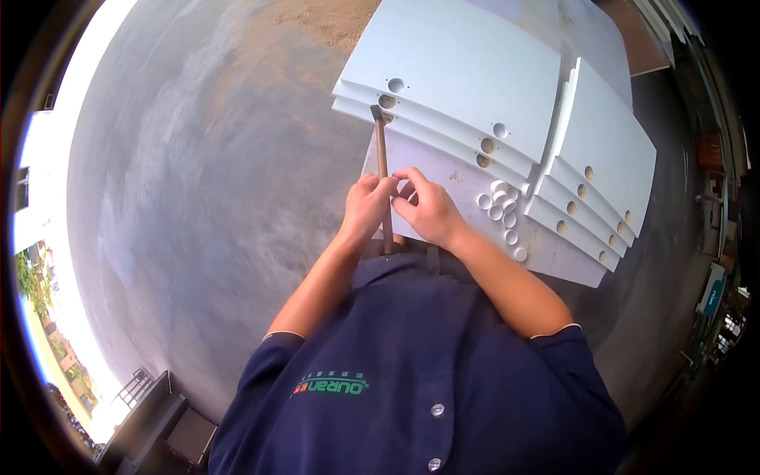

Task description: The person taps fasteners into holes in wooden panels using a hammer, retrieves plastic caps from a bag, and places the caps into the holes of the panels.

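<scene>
My left hand (367, 209) is closed around the wooden handle of a hammer (381, 150). Its dark head points away from me, over the edge of the left stack of white panels (459, 63). Beside it, my right hand (432, 212) is closed, thumb and fingers drawn together close to the left fingertips. Whatever those fingers pinch, if anything, is hidden. Round holes with small dots beside them run along the near edges of the stepped panels. Several white ring-shaped cups (510, 219) lie loose to the right of my hands.
A second stepped stack of white panels (613, 142) with round holes stands on the right, a narrow gap from the first. Both rest on a pale board (566, 265). Grey concrete floor (206, 182) spreads left. Shelving with goods (712, 289) lines the far right.
</scene>
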Action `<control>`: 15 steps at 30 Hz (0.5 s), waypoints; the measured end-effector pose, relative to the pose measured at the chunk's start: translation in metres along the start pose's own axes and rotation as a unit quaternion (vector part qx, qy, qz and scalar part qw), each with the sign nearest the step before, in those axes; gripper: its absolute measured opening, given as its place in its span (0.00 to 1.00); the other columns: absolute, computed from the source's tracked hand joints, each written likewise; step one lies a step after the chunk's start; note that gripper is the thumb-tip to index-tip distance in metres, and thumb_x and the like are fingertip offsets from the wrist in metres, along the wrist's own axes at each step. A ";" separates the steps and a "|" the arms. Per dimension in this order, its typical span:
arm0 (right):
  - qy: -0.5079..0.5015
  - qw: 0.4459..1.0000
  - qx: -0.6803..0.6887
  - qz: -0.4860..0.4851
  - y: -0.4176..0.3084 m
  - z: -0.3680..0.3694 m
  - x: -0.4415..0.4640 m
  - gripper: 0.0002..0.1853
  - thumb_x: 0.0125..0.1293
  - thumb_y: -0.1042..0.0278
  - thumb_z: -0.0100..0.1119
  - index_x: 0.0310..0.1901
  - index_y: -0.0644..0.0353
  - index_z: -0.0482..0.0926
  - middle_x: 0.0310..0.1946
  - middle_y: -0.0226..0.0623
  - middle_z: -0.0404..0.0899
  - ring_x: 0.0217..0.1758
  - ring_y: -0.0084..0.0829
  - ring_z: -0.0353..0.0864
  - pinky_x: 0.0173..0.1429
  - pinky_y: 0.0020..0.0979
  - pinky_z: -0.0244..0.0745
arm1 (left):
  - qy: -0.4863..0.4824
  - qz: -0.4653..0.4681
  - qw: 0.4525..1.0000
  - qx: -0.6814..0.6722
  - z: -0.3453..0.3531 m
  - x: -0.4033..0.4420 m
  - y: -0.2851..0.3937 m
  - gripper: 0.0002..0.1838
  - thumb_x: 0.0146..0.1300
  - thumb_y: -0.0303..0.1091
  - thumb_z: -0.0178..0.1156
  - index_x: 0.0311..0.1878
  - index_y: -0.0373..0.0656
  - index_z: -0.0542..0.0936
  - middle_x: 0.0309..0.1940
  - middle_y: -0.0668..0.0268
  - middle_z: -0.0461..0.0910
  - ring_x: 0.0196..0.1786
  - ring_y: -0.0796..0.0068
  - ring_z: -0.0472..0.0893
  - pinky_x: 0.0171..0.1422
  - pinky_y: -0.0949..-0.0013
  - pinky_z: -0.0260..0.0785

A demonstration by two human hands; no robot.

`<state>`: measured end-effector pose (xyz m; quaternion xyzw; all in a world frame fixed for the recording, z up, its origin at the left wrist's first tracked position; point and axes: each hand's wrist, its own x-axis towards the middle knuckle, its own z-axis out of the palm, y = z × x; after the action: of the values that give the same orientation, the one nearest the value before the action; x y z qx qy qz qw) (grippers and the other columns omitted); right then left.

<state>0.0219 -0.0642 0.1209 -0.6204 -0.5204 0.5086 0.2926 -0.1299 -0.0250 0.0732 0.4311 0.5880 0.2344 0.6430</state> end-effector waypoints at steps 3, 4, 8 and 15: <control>0.010 0.999 0.041 0.025 0.016 0.006 -0.019 0.27 0.63 0.70 0.63 0.62 0.63 0.67 0.31 0.42 0.83 0.31 0.34 0.83 0.39 0.34 0.77 | -0.007 0.014 1.000 -0.010 0.017 0.002 0.000 0.12 0.66 0.41 0.59 0.33 0.41 0.81 0.22 0.75 0.70 0.26 0.84 0.66 0.29 0.74 0.57; 0.011 0.998 0.049 0.045 0.019 0.007 -0.025 0.29 0.63 0.70 0.63 0.64 0.63 0.65 0.31 0.42 0.83 0.31 0.34 0.84 0.39 0.35 0.77 | -0.012 -0.009 1.000 -0.015 0.022 0.004 -0.001 0.13 0.67 0.41 0.59 0.34 0.41 0.81 0.22 0.75 0.70 0.26 0.84 0.66 0.29 0.74 0.56; 0.050 0.999 0.007 0.003 0.020 -0.002 -0.028 0.26 0.62 0.71 0.63 0.60 0.67 0.67 0.32 0.45 0.84 0.32 0.40 0.86 0.38 0.37 0.78 | -0.049 -0.058 0.997 -0.031 0.036 0.005 0.007 0.16 0.70 0.46 0.60 0.39 0.40 0.79 0.21 0.75 0.68 0.24 0.83 0.66 0.27 0.75 0.57; 0.111 0.991 -0.080 0.004 -0.002 -0.013 -0.036 0.26 0.59 0.71 0.62 0.58 0.68 0.68 0.31 0.46 0.83 0.32 0.46 0.84 0.39 0.42 0.78 | -0.104 -0.024 0.993 -0.055 0.047 0.006 0.020 0.15 0.73 0.46 0.57 0.39 0.42 0.79 0.24 0.72 0.71 0.27 0.82 0.70 0.32 0.74 0.61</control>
<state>0.0353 -0.0950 0.1384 -0.6967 -0.5208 0.3946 0.2962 -0.0798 -0.0229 0.0842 0.4032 0.5146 0.2050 0.7285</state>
